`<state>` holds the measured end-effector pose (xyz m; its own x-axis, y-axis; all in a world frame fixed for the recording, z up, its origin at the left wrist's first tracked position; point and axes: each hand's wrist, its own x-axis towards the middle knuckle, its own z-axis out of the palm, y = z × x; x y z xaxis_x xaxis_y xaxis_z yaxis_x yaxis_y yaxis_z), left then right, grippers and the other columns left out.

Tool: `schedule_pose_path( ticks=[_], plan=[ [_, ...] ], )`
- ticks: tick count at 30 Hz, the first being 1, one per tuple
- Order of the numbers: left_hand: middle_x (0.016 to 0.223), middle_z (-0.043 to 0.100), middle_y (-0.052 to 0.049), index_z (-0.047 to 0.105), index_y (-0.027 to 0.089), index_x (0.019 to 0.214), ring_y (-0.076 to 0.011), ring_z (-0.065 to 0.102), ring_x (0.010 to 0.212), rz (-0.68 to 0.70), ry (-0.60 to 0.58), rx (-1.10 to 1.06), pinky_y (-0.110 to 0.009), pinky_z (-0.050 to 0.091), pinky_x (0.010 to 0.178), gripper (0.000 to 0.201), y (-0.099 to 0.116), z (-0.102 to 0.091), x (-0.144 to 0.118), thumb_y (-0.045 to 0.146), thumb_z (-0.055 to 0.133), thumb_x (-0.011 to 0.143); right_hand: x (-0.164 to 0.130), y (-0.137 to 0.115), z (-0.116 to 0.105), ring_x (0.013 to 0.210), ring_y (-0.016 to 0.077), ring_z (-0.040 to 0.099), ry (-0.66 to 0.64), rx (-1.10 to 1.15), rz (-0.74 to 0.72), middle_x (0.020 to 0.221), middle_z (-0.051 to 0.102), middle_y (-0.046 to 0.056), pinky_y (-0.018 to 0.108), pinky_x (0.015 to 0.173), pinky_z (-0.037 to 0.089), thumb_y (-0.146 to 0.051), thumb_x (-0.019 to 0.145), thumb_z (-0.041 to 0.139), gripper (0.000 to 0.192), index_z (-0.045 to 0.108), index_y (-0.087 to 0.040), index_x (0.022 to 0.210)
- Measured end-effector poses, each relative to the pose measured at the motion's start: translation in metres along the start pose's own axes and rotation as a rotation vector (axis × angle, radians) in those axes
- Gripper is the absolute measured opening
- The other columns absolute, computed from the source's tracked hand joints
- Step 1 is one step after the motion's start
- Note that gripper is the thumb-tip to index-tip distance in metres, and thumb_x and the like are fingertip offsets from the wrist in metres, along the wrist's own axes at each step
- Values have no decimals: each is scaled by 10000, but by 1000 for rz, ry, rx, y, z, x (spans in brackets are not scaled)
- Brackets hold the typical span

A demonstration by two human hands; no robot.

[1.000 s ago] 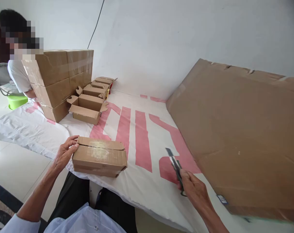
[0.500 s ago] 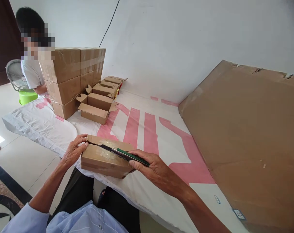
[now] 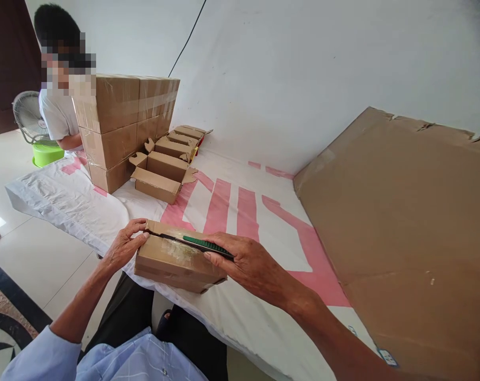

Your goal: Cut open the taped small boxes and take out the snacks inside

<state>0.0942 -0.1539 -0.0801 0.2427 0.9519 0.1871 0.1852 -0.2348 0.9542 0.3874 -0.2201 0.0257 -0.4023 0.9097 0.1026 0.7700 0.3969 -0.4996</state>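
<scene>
A closed cardboard box (image 3: 164,267) lies near the front edge of the table, with a dark slit along its top seam and shiny tape over it. My left hand (image 3: 126,246) grips the box's left end, thumb and fingers at the corner by the seam. In my right hand (image 3: 250,269) is a utility knife (image 3: 208,245) with a green ribbed grip, held low and almost flat along the seam. Its tip points left; whether the blade is inside the slit I cannot tell.
Several open cardboard boxes (image 3: 160,182) stand in a row further back, beside a tall stack of taped cartons (image 3: 113,111). A large cardboard sheet (image 3: 402,222) leans at the right. Behind the stack is another person (image 3: 60,114), near a fan (image 3: 29,116). A white and pink cloth (image 3: 271,227) covers the table.
My right hand has drawn the knife slightly left and lower along the seam. My left hand keeps its hold on the box's end. The whole view has shifted a little.
</scene>
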Motion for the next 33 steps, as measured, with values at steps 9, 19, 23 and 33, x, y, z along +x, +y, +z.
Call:
schedule_pose_path(
  ticks=[9, 19, 23, 33],
  plan=[
    [1404, 694, -97, 848, 264, 1098, -326, 593, 1384, 50, -128, -27, -468, 420, 1237, 325, 4, -19, 7, 469, 682, 908, 20, -15, -19, 784, 174, 677, -66, -301, -91, 906, 767, 17, 263, 649, 447, -262, 1025, 505, 298, 786, -287, 1122],
    [1317, 703, -134, 836, 210, 881, -347, 667, 1226, -46, -21, 55, -407, 595, 923, 408, 16, -7, 9, 603, 738, 831, 32, -16, -16, 728, 154, 646, -115, -408, -82, 875, 745, 2, 277, 576, 311, -187, 984, 576, 194, 755, -259, 962],
    [1224, 732, -136, 777, 184, 767, -307, 700, 1110, -76, 141, 49, -363, 595, 839, 391, 14, 12, 10, 574, 758, 793, 25, -9, -21, 664, 139, 616, -92, -371, -91, 828, 732, -5, 273, 576, 331, -230, 1004, 562, 212, 768, -273, 982],
    [1273, 738, -114, 750, 194, 784, -294, 710, 1080, -87, 153, 53, -350, 593, 806, 377, 13, 16, 12, 571, 740, 795, 8, 2, -29, 689, 153, 631, -104, -329, -46, 860, 758, -8, 272, 567, 335, -185, 982, 535, 294, 787, -307, 1073]
  ],
)
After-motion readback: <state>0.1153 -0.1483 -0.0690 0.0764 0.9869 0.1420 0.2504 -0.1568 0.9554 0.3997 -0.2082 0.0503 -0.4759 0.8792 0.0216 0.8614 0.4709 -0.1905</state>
